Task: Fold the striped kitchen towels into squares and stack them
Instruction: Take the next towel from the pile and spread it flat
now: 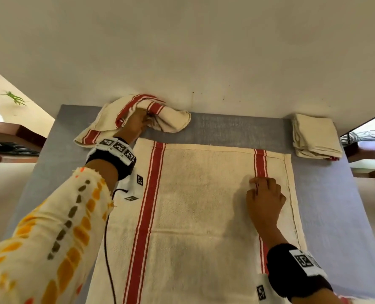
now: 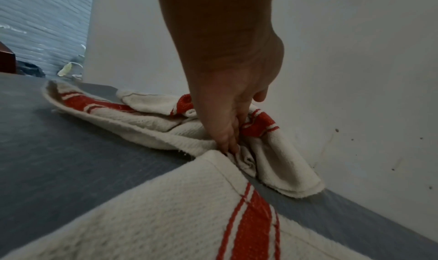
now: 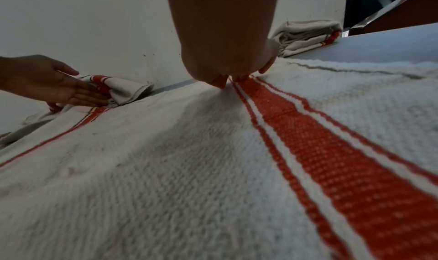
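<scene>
A cream towel with red stripes (image 1: 195, 216) lies spread flat on a grey-blue table (image 1: 335, 205) set against a white wall (image 1: 204, 51). The right hand (image 1: 264, 200) rests on the spread towel's right stripe, fingers curled and pinching the cloth. Beyond the spread towel's far left corner, a crumpled striped towel (image 1: 138, 117) lies against the wall under the straight fingers of the left hand (image 1: 137, 125); beyond its far right corner sits a folded stack (image 1: 316, 137).

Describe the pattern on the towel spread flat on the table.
The flat towel is cream with two red stripes, each edged by thin white lines; the head view shows it best.
</scene>
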